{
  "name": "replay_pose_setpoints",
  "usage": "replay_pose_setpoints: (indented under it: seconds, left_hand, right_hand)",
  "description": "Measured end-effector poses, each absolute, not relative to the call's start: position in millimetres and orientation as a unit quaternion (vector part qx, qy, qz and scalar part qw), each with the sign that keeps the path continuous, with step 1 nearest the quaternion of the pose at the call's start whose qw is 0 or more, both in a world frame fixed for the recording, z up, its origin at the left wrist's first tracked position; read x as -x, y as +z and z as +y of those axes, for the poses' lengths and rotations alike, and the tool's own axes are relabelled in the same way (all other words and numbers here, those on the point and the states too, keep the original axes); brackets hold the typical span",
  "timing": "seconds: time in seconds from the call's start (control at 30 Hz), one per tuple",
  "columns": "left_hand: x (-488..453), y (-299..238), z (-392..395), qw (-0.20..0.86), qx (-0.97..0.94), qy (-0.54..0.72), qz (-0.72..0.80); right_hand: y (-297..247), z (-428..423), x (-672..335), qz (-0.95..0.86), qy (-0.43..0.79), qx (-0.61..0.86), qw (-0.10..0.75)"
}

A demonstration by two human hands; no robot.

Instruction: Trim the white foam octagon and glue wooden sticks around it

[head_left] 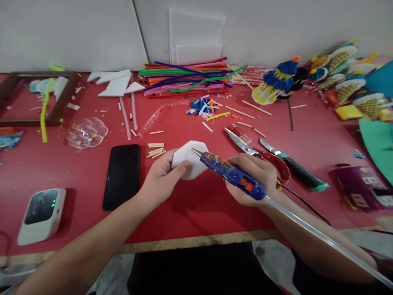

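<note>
My left hand (166, 174) is closed on a white many-sided foam piece (192, 162), thumb on its face and fingers behind. My right hand (258, 176) grips a blue, paint-smeared hot glue gun (227, 170). Its metal nozzle points left at the foam's upper face; whether it touches cannot be seen clearly. A long clear glue stick (319, 235) runs out of the gun's back toward the lower right. Just past my left hand lie several short wooden sticks (156, 149). Scissors (242, 143) with red handles and a utility knife (294, 168) lie beyond my right hand.
On the red table (190, 221), a black phone (122, 176) and a white device (42, 215) sit left. Pipe cleaners (187, 78) are piled at the back. Foam scraps (118, 82), a purple power strip (362, 186) and a blue tasselled craft piece (281, 78) also lie around.
</note>
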State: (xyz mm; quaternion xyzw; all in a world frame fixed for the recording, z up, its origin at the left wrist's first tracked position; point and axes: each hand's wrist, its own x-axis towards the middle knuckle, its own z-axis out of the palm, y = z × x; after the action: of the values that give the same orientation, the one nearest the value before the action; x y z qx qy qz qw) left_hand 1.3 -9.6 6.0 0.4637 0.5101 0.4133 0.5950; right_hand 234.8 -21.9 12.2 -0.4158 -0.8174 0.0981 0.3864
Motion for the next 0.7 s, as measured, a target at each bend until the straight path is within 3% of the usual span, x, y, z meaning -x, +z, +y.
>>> replay_pose_setpoints:
  seconds: [0.27,0.7]
  left_hand:
    - [1,15,-4,0.650,-0.339,0.457,0.504]
    - [1,15,-2,0.604,-0.311,0.527,0.510]
  right_hand:
    - [14,-23,-231,-0.692,0.155,0.543,0.449]
    - [16,-20,-230,-0.662,0.175,0.586,0.433]
